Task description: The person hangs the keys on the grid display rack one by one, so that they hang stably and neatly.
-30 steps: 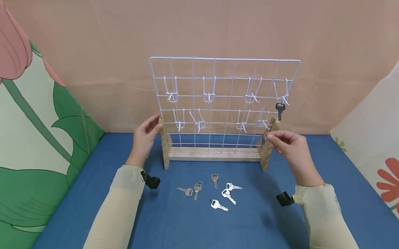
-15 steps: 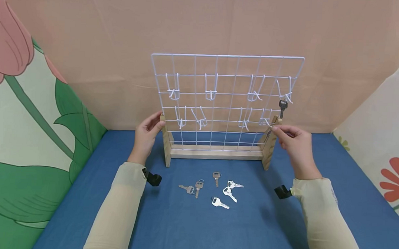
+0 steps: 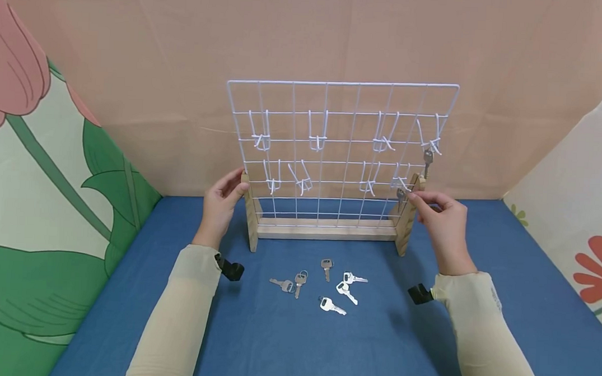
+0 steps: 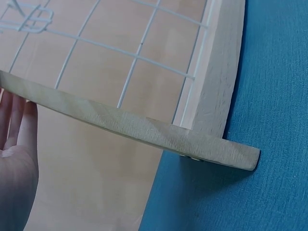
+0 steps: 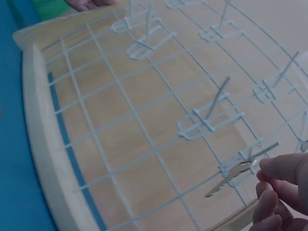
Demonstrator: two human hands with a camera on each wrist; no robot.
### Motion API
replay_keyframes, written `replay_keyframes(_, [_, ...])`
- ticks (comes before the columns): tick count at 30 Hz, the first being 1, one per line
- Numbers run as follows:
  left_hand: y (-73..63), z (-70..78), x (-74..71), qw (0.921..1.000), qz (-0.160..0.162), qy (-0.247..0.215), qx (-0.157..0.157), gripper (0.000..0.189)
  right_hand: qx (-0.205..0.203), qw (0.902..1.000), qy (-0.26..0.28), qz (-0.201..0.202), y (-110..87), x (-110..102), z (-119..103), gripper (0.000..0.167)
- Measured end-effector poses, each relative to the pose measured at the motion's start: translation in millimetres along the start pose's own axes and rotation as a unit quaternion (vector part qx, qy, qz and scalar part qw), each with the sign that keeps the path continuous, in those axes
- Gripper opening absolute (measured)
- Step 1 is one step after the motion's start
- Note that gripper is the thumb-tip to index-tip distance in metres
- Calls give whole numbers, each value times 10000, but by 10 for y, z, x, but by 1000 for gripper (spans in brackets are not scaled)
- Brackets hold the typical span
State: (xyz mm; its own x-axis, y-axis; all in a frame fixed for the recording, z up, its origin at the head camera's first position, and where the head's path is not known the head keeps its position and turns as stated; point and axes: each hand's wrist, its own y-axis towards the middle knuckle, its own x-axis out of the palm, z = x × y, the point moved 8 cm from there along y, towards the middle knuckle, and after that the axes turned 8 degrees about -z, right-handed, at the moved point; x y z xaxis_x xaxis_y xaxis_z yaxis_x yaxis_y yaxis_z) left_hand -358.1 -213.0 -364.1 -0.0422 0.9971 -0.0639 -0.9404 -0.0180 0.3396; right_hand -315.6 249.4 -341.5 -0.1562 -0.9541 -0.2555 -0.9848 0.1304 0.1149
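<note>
A white wire grid rack [image 3: 322, 163] with several hooks stands in wooden side posts. My left hand [image 3: 218, 207] holds the left wooden post [image 4: 125, 122] near its top, its fingers partly behind the wood in the left wrist view. My right hand [image 3: 443, 228] is at the lower right hook [image 3: 399, 182]. Its thumb and forefinger pinch the ring of a key [image 5: 236, 172] at that hook; whether the ring is around the prong is hard to tell. Another key [image 3: 428, 158] hangs from the upper right hook [image 3: 430, 143].
Several loose keys, among them a silver key [image 3: 332, 306] and a duller key [image 3: 326, 267], lie on the blue cloth [image 3: 294, 345] in front of the rack. A beige backdrop [image 3: 174, 81] rises behind, with patterned panels at both sides.
My right hand rose slightly with the key to the lower right hook, where the key now shows beside my fingertips. The hanging key above has turned. My left hand stayed on its post.
</note>
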Motion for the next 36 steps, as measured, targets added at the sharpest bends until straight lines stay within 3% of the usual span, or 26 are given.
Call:
replay_keyframes(6, [-2, 3, 3, 10000, -15, 23, -16, 52, -182, 9935, -843, -741, -179, 239, 164, 38])
replay_keyframes(15, [6, 3, -6, 10000, 3, -18, -69, 51, -630, 9605, -1815, -2012, -317, 837, 518, 10])
replay_keyframes(20, [3, -9, 1, 10000, -11, -69, -24, 51, -545, 9386, -2132, -2656, -375, 1087, 714, 5])
replay_keyframes(28, [1, -23, -5, 9999, -5, -64, -108, 52, -67, 9270, -2320, -2946, -428, 1250, 848, 4])
replay_keyframes(36, [-8, 2, 2, 9999, -27, 41, -134, 53, -221, 9279, -2368, -2871, -450, 1305, 844, 5])
